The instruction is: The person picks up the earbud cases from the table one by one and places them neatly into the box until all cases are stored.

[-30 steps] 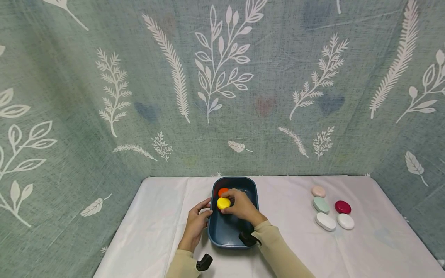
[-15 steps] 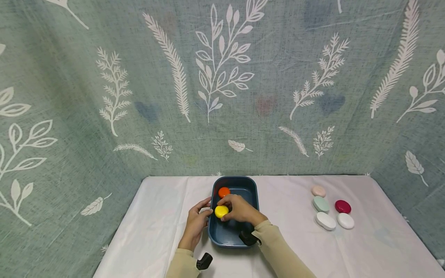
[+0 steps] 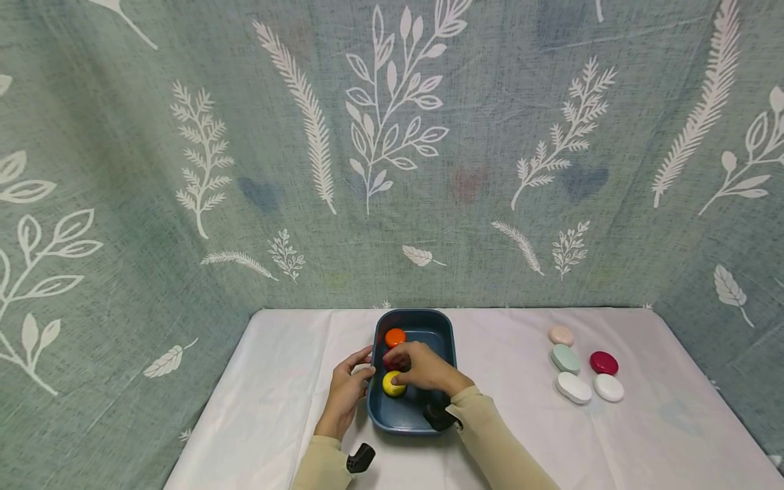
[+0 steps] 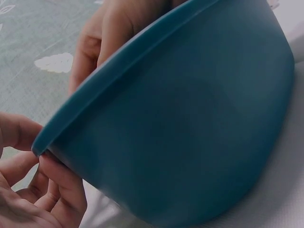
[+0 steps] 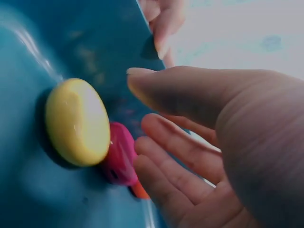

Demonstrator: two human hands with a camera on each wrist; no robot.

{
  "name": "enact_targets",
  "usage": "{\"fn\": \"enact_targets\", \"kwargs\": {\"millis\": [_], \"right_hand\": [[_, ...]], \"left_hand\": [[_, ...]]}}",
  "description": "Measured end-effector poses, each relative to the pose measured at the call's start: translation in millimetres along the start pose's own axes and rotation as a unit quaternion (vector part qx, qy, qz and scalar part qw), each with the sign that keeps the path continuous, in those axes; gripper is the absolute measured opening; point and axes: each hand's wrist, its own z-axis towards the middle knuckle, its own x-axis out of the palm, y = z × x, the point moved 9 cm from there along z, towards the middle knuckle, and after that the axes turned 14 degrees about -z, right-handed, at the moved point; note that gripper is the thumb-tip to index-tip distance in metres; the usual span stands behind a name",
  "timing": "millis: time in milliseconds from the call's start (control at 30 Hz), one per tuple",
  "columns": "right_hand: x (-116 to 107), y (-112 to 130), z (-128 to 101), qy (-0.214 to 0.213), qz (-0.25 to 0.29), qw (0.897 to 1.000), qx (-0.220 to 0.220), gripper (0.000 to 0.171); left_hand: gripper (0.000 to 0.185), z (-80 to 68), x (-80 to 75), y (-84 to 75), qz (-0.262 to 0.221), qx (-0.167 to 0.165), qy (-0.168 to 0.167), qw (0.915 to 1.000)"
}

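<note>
At nine o'clock of the blue tub (image 3: 446,330): left hand (image 3: 346,391), fingers curled on the rim. Inside: yellow soap (image 3: 393,384), smooth, hard, probably slippery, light; grip across its short sides. Right hand (image 3: 424,369), fingers loosely spread, empty, just above.

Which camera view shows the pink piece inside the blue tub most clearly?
The right wrist view: the pink piece lies touching the yellow piece on the floor of the blue tub, beside the right hand. In the head view only a sliver shows under that hand. The left wrist view shows only the tub's outer wall.
</note>
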Motion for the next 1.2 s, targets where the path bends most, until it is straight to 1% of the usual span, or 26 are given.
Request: {"fn": "enact_targets", "kwargs": {"millis": [233,467,633,767,867,967,1100,1200], "right_hand": [[-26,-4,-13,-0.050,0.009,0.999,0.000,0.035],[-50,-14,-33,-0.094,0.005,0.995,0.018,0.038],[-65,-26,-49,-0.130,0.011,0.991,0.037,0.036],[-78,-36,-63,-0.170,0.028,0.984,0.051,0.035],[-88,-45,-74,-0.204,0.041,0.976,0.063,0.038],[-97,-54,-86,-0.235,0.042,0.968,0.078,0.039],[-106,-64,-103,-0.264,0.037,0.959,0.093,0.037],[-110,-71,-114,-0.277,0.031,0.955,0.099,0.037]], "left_hand": [[0.049,1.4,-1.1,1.3,0.006,-0.002,-0.008,0.9999],[0.050,2.3,-0.9,2.8,0.008,-0.007,-0.008,0.9999],[0.050,1.5,-1.3,3.8,0.004,-0.011,-0.007,0.9999],[0.050,1.0,-1.8,3.5,0.001,-0.012,-0.008,0.9999],[0.050,1.4,-2.3,3.6,0.000,-0.011,-0.008,0.9999],[0.050,1.7,-2.4,4.3,-0.001,-0.012,-0.007,0.9999],[0.050,1.6,-2.3,4.4,-0.001,-0.012,-0.006,0.9999],[0.050,0.7,-1.7,3.6,0.000,-0.012,-0.007,0.9999]]}}
